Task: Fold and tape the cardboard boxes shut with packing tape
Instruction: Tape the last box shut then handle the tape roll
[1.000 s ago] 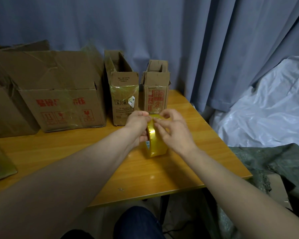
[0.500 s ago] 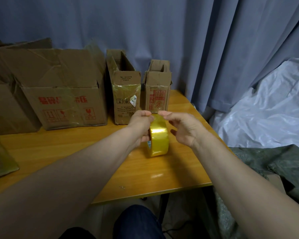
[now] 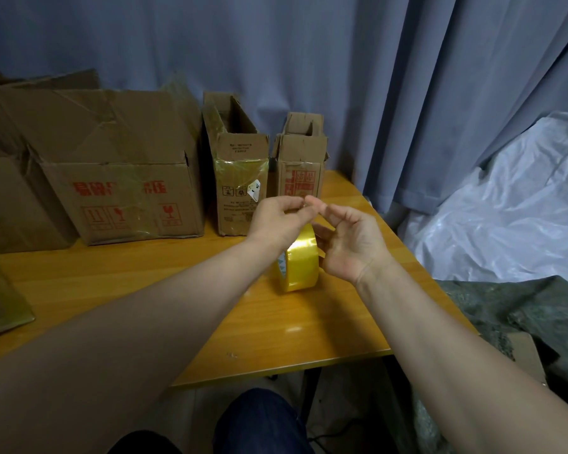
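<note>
Standing on edge on the bench (image 3: pixel 145 290) near the open boxes (image 3: pixel 122 178), the tape (image 3: pixel 300 263) is pinched at its top by fingers of the left hand (image 3: pixel 276 221) while curled fingers of the right hand (image 3: pixel 348 244) meet them, grip unclear; if the picked end slips, it may restick.

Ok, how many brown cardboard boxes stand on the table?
4: far-left box, cut off; large red-printed box; narrow taped box; smallest box, rightmost. More may hide off-frame.

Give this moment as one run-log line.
tape roll: upright on table | left hand: holds roll | right hand: beside roll, grip unclear
</note>
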Available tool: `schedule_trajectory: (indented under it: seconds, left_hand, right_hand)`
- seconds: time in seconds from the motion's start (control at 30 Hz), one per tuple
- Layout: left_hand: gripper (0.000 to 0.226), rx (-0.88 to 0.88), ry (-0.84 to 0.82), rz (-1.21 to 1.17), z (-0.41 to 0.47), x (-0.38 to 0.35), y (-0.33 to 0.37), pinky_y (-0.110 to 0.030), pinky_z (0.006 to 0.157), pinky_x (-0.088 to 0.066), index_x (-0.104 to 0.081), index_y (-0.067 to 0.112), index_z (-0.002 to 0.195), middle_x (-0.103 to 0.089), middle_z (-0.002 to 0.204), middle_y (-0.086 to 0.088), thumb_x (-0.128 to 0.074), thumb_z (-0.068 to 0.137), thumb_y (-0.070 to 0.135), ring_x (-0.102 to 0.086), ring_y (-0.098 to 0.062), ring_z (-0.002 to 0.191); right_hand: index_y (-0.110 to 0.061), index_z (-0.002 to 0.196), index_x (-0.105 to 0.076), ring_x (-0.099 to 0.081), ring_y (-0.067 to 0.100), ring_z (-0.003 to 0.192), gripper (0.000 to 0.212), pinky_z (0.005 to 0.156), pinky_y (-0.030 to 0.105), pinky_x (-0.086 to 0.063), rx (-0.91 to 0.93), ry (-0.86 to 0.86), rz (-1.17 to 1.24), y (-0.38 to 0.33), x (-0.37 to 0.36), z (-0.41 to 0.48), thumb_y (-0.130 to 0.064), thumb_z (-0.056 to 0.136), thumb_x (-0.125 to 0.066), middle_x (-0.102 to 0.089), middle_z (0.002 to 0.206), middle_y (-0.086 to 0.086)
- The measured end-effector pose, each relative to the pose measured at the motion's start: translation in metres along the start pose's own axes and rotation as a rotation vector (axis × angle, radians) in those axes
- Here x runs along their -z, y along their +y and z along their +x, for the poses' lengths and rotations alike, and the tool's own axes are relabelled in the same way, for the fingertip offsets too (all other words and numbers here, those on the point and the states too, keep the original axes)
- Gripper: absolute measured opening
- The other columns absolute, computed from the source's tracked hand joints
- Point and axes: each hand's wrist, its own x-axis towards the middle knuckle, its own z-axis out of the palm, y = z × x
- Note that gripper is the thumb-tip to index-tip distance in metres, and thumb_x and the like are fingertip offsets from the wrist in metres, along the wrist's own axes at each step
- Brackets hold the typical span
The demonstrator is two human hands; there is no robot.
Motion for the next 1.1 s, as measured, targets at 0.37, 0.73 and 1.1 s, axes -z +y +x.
schedule_trajectory:
  seconds: [0.37, 0.73, 1.1]
  left_hand:
    - [0.018, 0.052, -0.012, 0.011, 0.0, 0.001, 0.0, -0.03, 0.091, -0.04, -0.07, 0.017, 0.08, -0.069, 0.105, -0.004, -0.06, 0.09, 0.027, -0.057, -0.016, 0.109]
    - [0.014, 0.052, -0.021, -0.035, 0.0, 0.003, -0.001, -0.027, 0.093, -0.045, -0.07, 0.011, 0.095, -0.067, 0.11, -0.003, -0.067, 0.085, 0.02, -0.058, -0.016, 0.11]
    - [0.021, -0.024, 0.138, 0.101, 0.002, -0.005, -0.006, -0.035, 0.096, -0.047, -0.073, 0.015, 0.099, -0.071, 0.105, -0.001, -0.067, 0.085, 0.029, -0.061, -0.016, 0.107]
  right_hand:
    - [-0.023, 0.101, -0.074, -0.04, 0.02, 0.121, 0.026, 0.097, 0.039, -0.028, 0.163, 0.067, -0.329, 0.003, -0.005, -0.002, -0.035, 0.087, -0.055, -0.056, 0.124, -0.002]
    - [-0.017, 0.1, -0.074, -0.027, 0.021, 0.138, 0.042, 0.114, 0.047, -0.003, 0.196, 0.078, -0.375, -0.021, 0.005, -0.005, -0.03, 0.089, -0.036, -0.056, 0.133, -0.003]
    - [-0.019, 0.122, -0.065, -0.021, 0.022, 0.141, 0.049, 0.102, 0.039, -0.017, 0.031, -0.048, -0.217, -0.006, -0.009, -0.014, -0.045, 0.096, -0.032, -0.045, 0.14, 0.007]
